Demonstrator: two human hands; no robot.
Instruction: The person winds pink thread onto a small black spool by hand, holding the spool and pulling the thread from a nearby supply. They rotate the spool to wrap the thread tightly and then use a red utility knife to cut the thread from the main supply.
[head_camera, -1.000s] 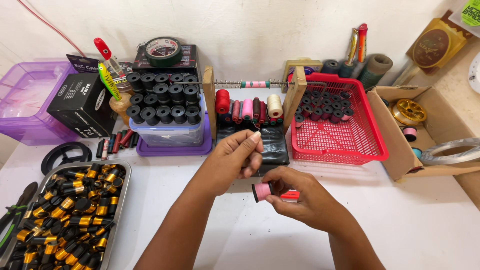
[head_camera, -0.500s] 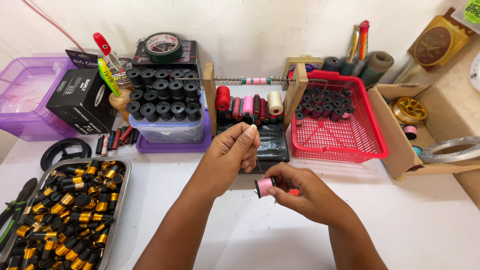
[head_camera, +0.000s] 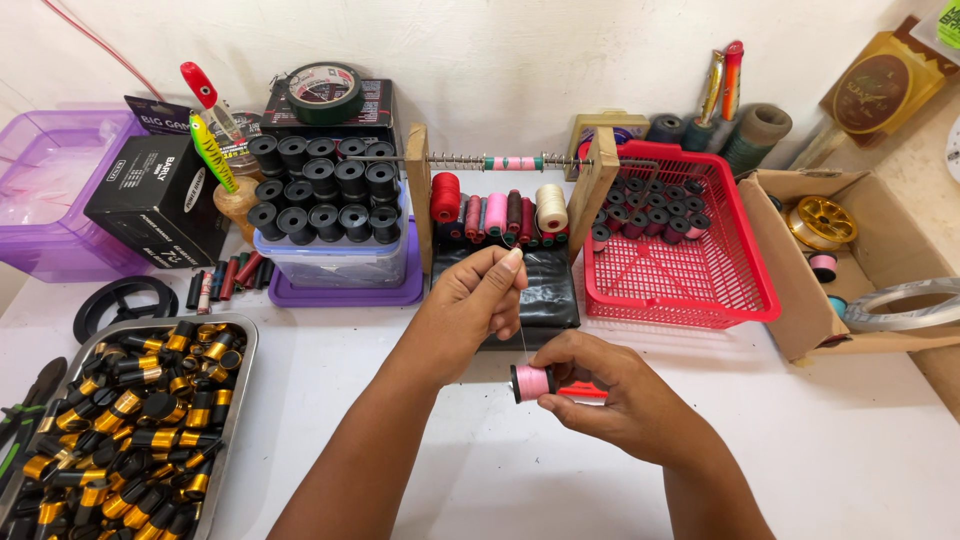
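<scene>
Both hands have shifted only slightly: the left hand still pinches the thin pale thread taut above the small pink-wound black spool, which the right hand grips over the white table, suggesting winding continues.

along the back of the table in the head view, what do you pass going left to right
purple bin → black box → tub of black spools → wooden thread rack → red basket → cardboard box
</scene>
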